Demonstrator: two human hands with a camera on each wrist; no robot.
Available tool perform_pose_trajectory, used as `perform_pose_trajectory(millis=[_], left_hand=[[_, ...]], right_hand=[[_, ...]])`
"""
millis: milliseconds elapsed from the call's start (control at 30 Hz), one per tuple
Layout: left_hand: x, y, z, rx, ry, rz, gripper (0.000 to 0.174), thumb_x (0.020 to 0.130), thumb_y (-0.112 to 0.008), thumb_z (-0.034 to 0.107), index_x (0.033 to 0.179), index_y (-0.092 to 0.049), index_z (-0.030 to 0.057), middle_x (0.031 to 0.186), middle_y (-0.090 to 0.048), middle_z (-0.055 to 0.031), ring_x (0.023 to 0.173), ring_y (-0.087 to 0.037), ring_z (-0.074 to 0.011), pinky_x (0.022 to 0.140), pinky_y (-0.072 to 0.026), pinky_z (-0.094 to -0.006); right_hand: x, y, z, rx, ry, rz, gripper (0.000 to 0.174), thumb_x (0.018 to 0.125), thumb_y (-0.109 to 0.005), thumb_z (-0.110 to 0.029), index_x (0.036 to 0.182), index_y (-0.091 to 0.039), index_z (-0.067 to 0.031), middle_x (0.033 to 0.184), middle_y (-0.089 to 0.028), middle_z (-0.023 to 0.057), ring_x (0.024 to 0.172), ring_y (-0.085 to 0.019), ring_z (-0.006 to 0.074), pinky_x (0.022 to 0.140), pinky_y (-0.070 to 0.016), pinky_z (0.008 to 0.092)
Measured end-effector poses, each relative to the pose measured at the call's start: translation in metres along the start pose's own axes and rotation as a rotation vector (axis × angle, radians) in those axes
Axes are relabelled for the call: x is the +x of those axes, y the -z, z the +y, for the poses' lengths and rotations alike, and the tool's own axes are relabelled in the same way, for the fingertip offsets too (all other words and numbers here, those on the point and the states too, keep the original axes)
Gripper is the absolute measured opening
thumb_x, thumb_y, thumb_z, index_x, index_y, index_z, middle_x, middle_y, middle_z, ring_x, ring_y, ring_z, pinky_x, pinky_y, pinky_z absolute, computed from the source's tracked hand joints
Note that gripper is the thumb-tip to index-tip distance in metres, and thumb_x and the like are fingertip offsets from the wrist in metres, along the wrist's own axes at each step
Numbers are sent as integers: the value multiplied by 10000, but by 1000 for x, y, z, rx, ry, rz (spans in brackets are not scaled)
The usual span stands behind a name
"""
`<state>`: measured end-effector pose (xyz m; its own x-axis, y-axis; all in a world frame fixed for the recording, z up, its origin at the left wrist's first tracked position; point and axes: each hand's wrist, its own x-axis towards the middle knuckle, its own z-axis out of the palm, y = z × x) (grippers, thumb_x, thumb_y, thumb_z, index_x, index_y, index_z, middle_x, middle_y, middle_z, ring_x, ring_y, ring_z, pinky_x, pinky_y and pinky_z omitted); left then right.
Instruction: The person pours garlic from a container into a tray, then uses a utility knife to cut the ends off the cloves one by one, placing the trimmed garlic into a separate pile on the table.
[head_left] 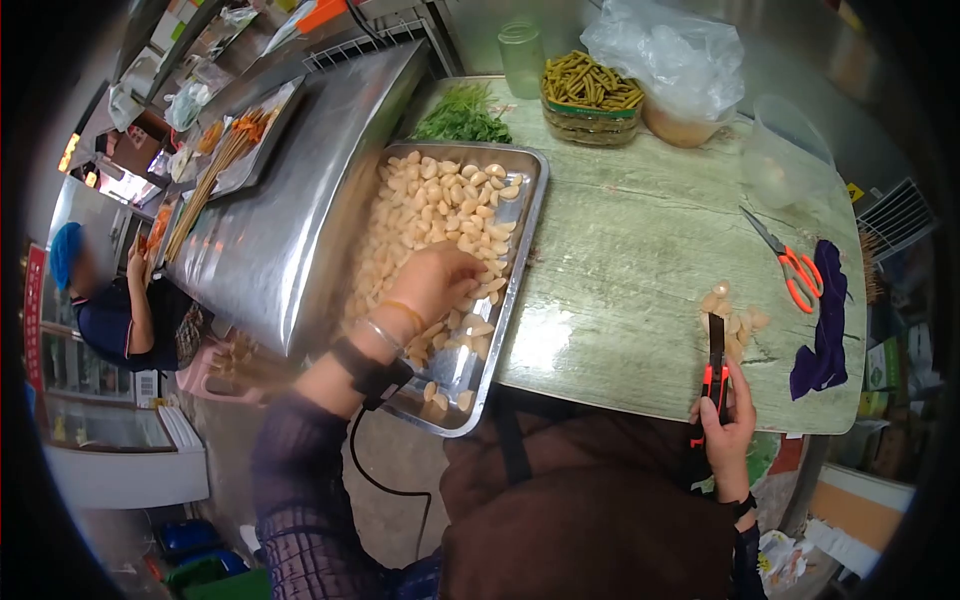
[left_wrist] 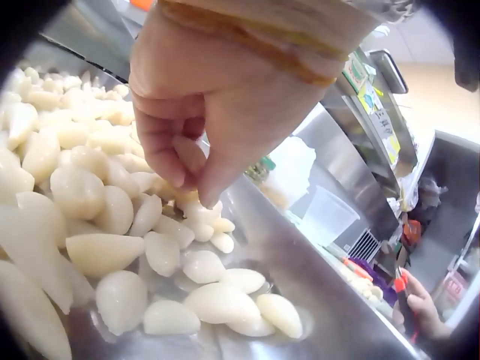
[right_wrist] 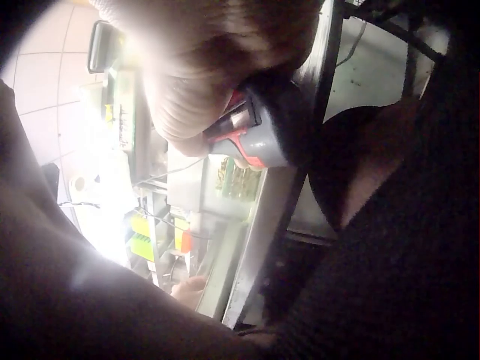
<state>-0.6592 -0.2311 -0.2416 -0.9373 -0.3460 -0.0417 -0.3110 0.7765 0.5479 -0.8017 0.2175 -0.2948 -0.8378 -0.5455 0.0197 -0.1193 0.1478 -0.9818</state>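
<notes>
My left hand [head_left: 430, 280] reaches into a metal tray [head_left: 538, 205] of peeled garlic cloves [head_left: 440, 200]. In the left wrist view its thumb and fingertips come together low among the cloves [left_wrist: 105, 255], pinching one that the fingers mostly hide. Over the table's front edge, my right hand [head_left: 732, 430] grips a utility knife [head_left: 715, 375] with a red and black handle. The knife's dark blade points away from me, beside a small heap of garlic pieces [head_left: 738, 325]. In the right wrist view the handle's grey and red end [right_wrist: 262, 142] shows under the palm.
On the green table [head_left: 620, 240] lie orange-handled scissors [head_left: 790, 260] and a purple cloth [head_left: 825, 330]. Along the back stand a container of cut green beans [head_left: 592, 90], a plastic bag [head_left: 670, 50] and a green jar [head_left: 521, 60]. Leafy greens [head_left: 465, 115] lie behind the tray. Another person [head_left: 110, 310] stands far left.
</notes>
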Motion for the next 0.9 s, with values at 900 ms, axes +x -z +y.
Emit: perform_pose_trajectory(millis=[900], left_hand=[[-59, 59, 1, -824, 410, -36, 272, 1075, -564, 101, 1331, -623, 31, 1063, -671, 9, 876, -648, -73, 833, -553, -238]], right_hand=[[0, -1, 6, 50, 10, 14, 643, 948, -620, 24, 1557, -417, 6, 1059, -681, 96, 741, -646, 126, 666, -551, 273]])
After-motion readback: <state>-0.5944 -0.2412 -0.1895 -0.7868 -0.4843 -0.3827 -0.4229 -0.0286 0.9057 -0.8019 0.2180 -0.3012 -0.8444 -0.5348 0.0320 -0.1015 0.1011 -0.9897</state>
